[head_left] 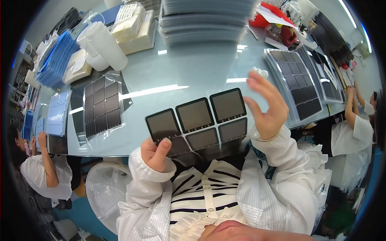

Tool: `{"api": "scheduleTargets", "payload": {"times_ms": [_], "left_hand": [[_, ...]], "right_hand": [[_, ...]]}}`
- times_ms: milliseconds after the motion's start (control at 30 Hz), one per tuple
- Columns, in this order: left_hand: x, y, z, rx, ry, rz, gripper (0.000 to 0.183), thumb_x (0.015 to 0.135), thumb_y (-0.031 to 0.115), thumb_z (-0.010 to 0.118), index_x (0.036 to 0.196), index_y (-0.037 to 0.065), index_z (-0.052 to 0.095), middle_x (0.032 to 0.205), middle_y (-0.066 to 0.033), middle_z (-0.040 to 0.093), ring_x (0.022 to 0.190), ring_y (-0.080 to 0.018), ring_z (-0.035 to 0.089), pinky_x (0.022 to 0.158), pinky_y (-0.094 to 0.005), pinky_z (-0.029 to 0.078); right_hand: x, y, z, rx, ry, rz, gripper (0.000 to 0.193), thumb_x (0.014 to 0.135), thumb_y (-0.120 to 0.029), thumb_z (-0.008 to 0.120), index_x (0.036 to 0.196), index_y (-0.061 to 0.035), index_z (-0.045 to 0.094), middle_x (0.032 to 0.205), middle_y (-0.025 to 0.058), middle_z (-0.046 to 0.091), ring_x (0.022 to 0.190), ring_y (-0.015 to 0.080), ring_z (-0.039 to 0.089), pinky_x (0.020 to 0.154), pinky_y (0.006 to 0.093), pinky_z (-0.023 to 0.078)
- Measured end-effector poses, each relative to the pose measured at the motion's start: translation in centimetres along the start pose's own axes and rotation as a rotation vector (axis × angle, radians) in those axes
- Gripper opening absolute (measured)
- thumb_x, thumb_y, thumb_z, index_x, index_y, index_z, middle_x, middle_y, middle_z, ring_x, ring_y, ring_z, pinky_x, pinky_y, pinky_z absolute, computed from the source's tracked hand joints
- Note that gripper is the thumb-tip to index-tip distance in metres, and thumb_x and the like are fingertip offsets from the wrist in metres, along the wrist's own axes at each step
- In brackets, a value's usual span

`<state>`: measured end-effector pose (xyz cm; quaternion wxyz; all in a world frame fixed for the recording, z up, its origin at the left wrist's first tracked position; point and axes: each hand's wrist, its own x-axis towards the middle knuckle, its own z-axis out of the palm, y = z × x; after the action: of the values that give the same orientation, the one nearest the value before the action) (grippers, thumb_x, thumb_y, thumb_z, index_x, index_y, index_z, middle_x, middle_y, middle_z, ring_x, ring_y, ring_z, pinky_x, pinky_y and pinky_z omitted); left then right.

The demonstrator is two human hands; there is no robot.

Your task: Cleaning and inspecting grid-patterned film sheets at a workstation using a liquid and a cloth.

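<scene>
My left hand (154,156) pinches the left side of the dark panel sheet (195,115), located at the table's (181,66) near edge. My right hand (272,110) is spread just beside the sheet's right side; contact cannot be determined.

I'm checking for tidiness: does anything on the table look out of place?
Mildly: a small crumpled white wad lies loose near the right hand, beside the dark panels on the right, where things are otherwise stacked. No spill shows.
</scene>
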<state>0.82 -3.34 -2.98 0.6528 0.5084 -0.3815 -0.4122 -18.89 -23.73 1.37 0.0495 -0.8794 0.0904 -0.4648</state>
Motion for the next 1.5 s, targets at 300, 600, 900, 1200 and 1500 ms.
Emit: {"api": "scheduleTargets", "payload": {"times_ms": [300,600,900,1200,1500], "left_hand": [[0.8,0.1,0.5,0.003,0.247,0.03,0.025,0.088,0.011,0.054,0.108,-0.004,0.056,0.095,-0.0045,0.061,0.084,-0.0077,0.051,0.075,-0.0196,0.038],[1.1,0.3,0.3,-0.006,0.21,0.0,0.02,0.09,0.014,0.051,0.095,-0.005,0.057,0.065,-0.0006,0.053,0.056,-0.0081,0.05,0.05,-0.0185,0.035],[0.1,1.1,0.3,0.201,0.302,0.043,0.02,0.088,0.016,0.054,0.081,-0.003,0.056,0.057,-0.0055,0.053,0.04,-0.0115,0.046,0.038,-0.0215,0.035],[-0.3,2.0,0.7,0.182,0.22,0.047,0.016,0.088,0.01,0.055,0.081,-0.004,0.056,0.06,-0.0081,0.058,0.049,-0.012,0.054,0.045,-0.0219,0.042],[-0.2,1.9,0.4,0.169,0.218,0.069,0.015,0.087,0.01,0.056,0.08,-0.004,0.055,0.06,-0.0078,0.057,0.047,-0.0119,0.053,0.044,-0.0216,0.041]], "right_hand": [[-4.1,-0.8,-0.8,1.133,-0.283,0.896,0.021,0.089,-0.014,0.052,0.097,0.0057,0.055,0.07,0.0076,0.059,0.058,0.0132,0.057,0.053,0.0235,0.045],[-3.7,-2.0,-1.3,0.889,0.025,1.094,0.008,0.082,-0.003,0.06,0.077,0.0025,0.058,0.062,0.0031,0.056,0.045,0.0073,0.048,0.043,0.018,0.037],[-4.2,-1.5,-2.0,0.86,-0.115,1.07,0.013,0.082,-0.006,0.061,0.073,0.0018,0.057,0.059,0.0034,0.055,0.045,0.0084,0.05,0.044,0.0194,0.038],[-4.8,-0.9,-2.7,0.899,-0.117,1.005,0.008,0.081,-0.001,0.061,0.075,0.0042,0.06,0.064,0.0069,0.059,0.05,0.0117,0.056,0.044,0.0209,0.042],[-4.5,-1.2,-2.5,0.863,-0.11,1.012,0.015,0.081,-0.007,0.061,0.071,0.0023,0.056,0.059,0.0038,0.055,0.046,0.0105,0.053,0.044,0.0206,0.04]]}}
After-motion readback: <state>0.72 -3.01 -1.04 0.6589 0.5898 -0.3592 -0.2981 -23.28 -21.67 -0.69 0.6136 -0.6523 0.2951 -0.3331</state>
